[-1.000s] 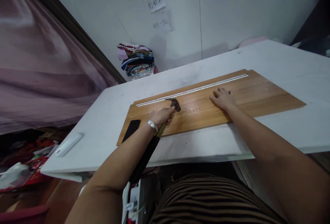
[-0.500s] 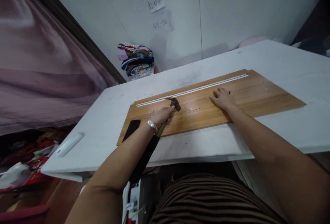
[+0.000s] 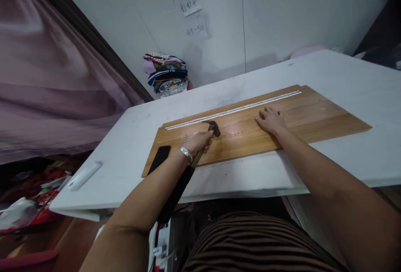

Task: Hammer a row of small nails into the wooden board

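My left hand is wrapped round the neck of a claw hammer, close under its dark head. The hammer's handle, with a long black grip, runs back beneath my forearm. The head hangs over the wooden board, at the left end of a short row of nails; whether it touches one I cannot tell. Several loose nails lie left of my left hand. Further right, my right hand lies on the board with its fingers spread, holding nothing.
A white measuring strip runs along the board's far side. A black flat object, like a phone, lies at its left end. The white table carries a white oblong object. Folded clothes are stacked by the wall.
The hammer head and my left hand have shifted slightly down and to the right. More of the loose nails shows beside my hand. My right hand has stayed in place.
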Demonstrator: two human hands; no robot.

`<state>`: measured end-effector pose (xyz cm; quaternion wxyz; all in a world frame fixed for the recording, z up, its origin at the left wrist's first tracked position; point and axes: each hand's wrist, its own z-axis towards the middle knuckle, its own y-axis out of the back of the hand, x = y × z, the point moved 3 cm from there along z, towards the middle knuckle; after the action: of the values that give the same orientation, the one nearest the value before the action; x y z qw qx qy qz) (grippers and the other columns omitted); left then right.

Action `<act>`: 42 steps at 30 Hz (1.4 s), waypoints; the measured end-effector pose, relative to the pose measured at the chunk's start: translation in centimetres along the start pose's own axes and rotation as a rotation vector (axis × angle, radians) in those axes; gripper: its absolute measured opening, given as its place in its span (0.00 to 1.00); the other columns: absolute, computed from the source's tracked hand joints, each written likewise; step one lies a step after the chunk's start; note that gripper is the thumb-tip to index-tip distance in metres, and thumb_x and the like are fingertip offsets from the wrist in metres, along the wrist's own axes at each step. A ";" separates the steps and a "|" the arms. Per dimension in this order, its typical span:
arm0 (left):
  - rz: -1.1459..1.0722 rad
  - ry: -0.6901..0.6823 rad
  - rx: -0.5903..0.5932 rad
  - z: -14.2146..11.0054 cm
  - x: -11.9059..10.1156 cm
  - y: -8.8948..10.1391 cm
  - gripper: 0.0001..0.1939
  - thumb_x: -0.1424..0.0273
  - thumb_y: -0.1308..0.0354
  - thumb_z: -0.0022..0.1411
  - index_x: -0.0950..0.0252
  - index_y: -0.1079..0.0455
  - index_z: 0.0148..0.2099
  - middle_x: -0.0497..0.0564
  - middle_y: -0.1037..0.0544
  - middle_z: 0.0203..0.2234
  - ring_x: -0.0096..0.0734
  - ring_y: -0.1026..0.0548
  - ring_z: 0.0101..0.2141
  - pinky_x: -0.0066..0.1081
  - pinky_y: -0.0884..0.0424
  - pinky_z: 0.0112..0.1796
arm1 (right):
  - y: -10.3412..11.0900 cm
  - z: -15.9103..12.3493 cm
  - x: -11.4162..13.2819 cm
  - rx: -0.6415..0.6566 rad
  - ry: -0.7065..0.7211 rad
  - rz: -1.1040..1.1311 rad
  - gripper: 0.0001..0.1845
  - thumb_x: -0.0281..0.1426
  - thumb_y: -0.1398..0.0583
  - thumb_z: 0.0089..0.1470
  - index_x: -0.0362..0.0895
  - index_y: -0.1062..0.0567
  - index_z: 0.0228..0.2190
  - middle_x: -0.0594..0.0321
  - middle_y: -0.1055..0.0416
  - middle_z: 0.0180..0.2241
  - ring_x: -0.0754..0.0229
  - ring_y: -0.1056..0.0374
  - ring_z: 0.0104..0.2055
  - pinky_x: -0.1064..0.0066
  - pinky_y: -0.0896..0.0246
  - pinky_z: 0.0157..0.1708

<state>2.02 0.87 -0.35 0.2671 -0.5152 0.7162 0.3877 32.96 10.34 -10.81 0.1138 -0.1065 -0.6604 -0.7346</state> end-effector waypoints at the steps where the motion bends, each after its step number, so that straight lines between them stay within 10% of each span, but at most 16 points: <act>1: 0.005 -0.004 -0.001 0.0 -0.1 0.0 0.15 0.64 0.50 0.79 0.67 0.30 0.40 0.42 0.34 0.20 0.19 0.41 0.15 0.23 0.45 0.18 | 0.0 0.0 0.0 0.000 -0.001 0.001 0.26 0.44 0.50 0.69 0.46 0.19 0.51 0.45 0.26 0.58 0.40 0.39 0.65 0.45 0.47 0.63; 42: 0.020 -0.015 0.009 0.3 0.2 0.1 0.15 0.60 0.44 0.76 0.66 0.30 0.40 0.43 0.34 0.20 0.20 0.41 0.15 0.23 0.45 0.19 | 0.0 0.1 0.0 0.002 -0.003 -0.012 0.25 0.43 0.50 0.68 0.45 0.19 0.50 0.45 0.27 0.58 0.41 0.38 0.65 0.47 0.45 0.62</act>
<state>1.81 1.03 -0.63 0.2707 -0.5039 0.7211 0.3909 32.99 10.42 -10.80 0.1084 -0.1034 -0.6621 -0.7343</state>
